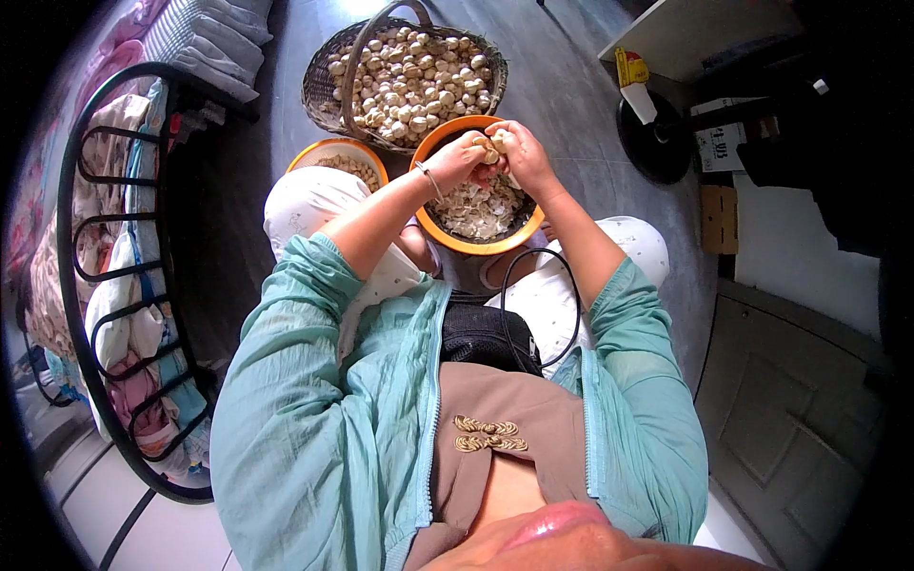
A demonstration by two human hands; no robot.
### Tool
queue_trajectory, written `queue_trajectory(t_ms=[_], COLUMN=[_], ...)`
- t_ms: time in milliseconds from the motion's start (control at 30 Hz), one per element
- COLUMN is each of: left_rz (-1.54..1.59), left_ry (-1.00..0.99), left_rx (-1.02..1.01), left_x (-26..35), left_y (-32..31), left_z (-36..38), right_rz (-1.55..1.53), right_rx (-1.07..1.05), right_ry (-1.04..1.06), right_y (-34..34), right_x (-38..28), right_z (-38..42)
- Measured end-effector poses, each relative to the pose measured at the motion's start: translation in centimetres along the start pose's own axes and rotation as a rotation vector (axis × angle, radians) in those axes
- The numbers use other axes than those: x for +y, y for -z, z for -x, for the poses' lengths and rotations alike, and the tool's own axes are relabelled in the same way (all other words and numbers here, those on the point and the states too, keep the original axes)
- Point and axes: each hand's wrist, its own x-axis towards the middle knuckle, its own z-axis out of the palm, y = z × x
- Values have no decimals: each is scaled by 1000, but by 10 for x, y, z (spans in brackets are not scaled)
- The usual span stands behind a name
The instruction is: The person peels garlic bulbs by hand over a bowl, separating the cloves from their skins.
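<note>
Both my hands meet over the large orange-rimmed basin (426,211), which holds loose papery garlic skins (481,209). My left hand (459,160), with a bracelet at the wrist, has its fingers closed round a garlic bulb (488,148). On the other side, my right hand (526,157) pinches at pale garlic right against it; its fingertips are partly hidden. Just beyond the basin stands a woven basket (319,103) heaped with whole garlic bulbs (419,81). Beside my left knee a smaller orange-rimmed bowl (303,158) contains separated cloves (350,169).
A black metal bed frame (71,285) with bedding and cloth rises at the left. To the right are a round black stand base (655,138), a yellow-and-white packet (633,81) and a cardboard box (719,219). A black cable (578,309) loops near my lap.
</note>
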Motion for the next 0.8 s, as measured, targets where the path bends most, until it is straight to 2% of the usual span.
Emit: queue_trajectory(t_ms=[33, 100, 167, 233, 300, 367, 433, 500, 633, 800], left_rz=[10, 34, 268, 280, 485, 472, 409, 401, 378, 324], left_ry=[0, 16, -11, -19, -4, -26, -59, -81, -99, -77], left_rx=[-19, -25, 10, -9, -86, -76, 19, 52, 57, 80], left_x=[2, 1, -1, 0, 0, -4, -4, -5, -1, 1], left_y=[-1, 1, 3, 7, 10, 13, 12, 9, 7, 14], left_z=[0, -1, -2, -4, -5, -7, -7, -6, -2, -2], right_rz=[0, -371, -393, -437, -377, -29, -21, 517, 502, 441], right_rx=[1, -11, 11, 56, 39, 42, 17, 50, 51, 59], right_ry=[-1, -121, -152, -212, -165, -84, -56, 202, 273, 234], right_y=[2, 5, 8, 11, 11, 7, 3, 0, -2, 2], right_x=[-1, -4, -9, -11, -12, -17, -16, -15, -8, -7], right_z=[0, 1, 0, 1, 1, 1, 2, 6, 7, 3])
